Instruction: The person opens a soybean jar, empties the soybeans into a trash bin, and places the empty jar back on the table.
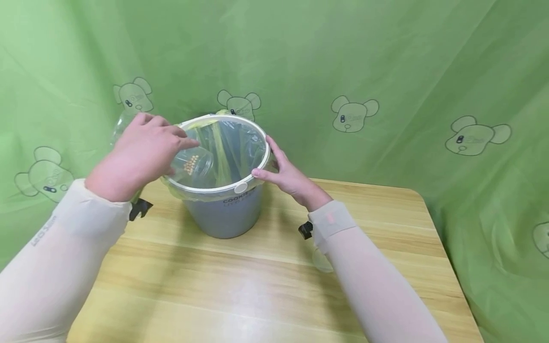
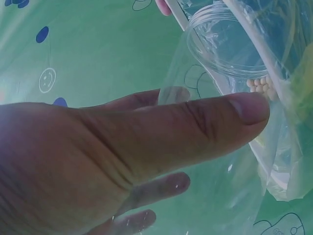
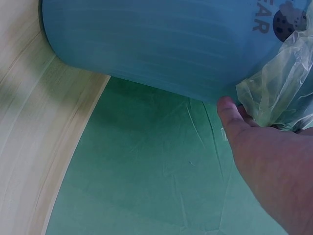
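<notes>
A tilted clear plastic jar is in my left hand, its mouth over the inside of a blue-grey trash bin. Small pale beans lie inside the jar near its mouth; the left wrist view shows these beans beside the thumb. The left fingers are spread around the jar's far side, partly seen through it. My right hand holds the bin at the right of its white rim, thumb at the front and fingers farther back. A translucent yellowish bin liner lines the bin and folds over the rim.
The bin stands on a wood-grain table, near its back edge. A pale, round translucent object lies partly hidden under the right forearm. Behind the table hangs a green curtain printed with animal heads. Black mounts sit at both wrists.
</notes>
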`<state>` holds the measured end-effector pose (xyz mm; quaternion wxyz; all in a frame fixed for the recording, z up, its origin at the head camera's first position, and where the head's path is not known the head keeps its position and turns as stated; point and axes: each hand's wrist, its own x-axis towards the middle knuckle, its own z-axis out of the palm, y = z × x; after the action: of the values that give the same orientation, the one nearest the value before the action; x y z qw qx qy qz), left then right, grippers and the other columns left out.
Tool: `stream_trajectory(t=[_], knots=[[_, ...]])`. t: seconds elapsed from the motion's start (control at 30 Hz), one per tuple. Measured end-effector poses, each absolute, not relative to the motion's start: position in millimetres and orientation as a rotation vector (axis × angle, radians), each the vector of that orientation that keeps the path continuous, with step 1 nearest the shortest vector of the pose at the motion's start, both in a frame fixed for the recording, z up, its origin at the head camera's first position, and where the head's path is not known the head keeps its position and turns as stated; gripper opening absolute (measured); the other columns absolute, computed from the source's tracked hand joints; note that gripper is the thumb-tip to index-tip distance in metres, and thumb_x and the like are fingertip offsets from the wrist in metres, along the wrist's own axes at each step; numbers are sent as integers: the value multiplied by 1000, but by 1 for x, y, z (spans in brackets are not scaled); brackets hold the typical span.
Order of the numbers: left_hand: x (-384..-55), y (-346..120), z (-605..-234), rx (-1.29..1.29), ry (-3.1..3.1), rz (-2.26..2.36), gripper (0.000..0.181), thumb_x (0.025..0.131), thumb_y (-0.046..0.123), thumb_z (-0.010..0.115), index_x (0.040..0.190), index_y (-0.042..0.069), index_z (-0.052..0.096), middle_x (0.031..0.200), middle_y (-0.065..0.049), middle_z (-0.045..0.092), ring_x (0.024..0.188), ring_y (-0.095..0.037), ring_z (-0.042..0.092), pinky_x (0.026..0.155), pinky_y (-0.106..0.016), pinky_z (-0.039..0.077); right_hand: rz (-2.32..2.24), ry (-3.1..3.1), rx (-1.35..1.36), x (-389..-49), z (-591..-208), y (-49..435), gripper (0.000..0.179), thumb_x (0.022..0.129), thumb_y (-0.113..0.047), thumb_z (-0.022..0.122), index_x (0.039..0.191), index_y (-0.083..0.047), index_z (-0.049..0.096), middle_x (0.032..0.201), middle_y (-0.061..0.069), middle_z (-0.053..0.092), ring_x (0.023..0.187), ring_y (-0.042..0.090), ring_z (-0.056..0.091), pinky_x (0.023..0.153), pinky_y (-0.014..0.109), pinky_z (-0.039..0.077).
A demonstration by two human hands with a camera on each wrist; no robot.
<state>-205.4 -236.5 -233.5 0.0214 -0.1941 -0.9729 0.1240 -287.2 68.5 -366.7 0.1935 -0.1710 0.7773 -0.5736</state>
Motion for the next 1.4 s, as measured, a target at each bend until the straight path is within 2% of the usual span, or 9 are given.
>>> stream_trajectory(t=[0.27,0.43,0.6,0.77,1.0,1.4], knots=[[-205,-234,-239,-670,-2939,415,88,67,14,101,147,31,69,146,-8,73,132,-43,62,119,-66,37,-1613,2175,-481,-286,-366,68,112,96,-35,83,171,-53,1,185,3,-8,170,38,17,134,62,27],[-206,-231,-240,-682,-2919,401,83,72,2,96,145,30,70,143,-8,74,135,-44,62,122,-67,35,-1618,2178,-481,-286,-364,69,113,96,-34,82,172,-51,1,185,5,-8,170,40,16,134,63,27],[-207,-230,-241,-684,-2894,431,73,83,-11,81,143,29,72,144,-9,73,134,-44,63,124,-68,34,-1621,2175,-486,-285,-363,68,112,96,-33,82,172,-51,1,185,5,-7,170,40,16,134,62,26],[-206,-229,-244,-680,-2886,459,63,89,-6,78,140,29,74,146,-10,72,135,-43,63,127,-68,31,-1620,2175,-484,-285,-363,68,112,96,-33,82,172,-52,1,185,6,-7,170,39,17,134,61,27],[-204,-228,-252,-724,-2818,502,60,83,-2,85,135,27,77,142,-10,74,137,-41,60,129,-65,31,-1620,2182,-476,-285,-364,68,113,96,-32,82,172,-51,1,185,6,-7,169,39,18,134,60,27],[-203,-225,-257,-762,-2714,593,54,84,-3,85,130,25,80,138,-7,76,139,-40,59,133,-61,29,-1626,2177,-469,-284,-363,68,112,97,-31,82,172,-51,1,185,5,-7,169,39,17,134,61,27]])
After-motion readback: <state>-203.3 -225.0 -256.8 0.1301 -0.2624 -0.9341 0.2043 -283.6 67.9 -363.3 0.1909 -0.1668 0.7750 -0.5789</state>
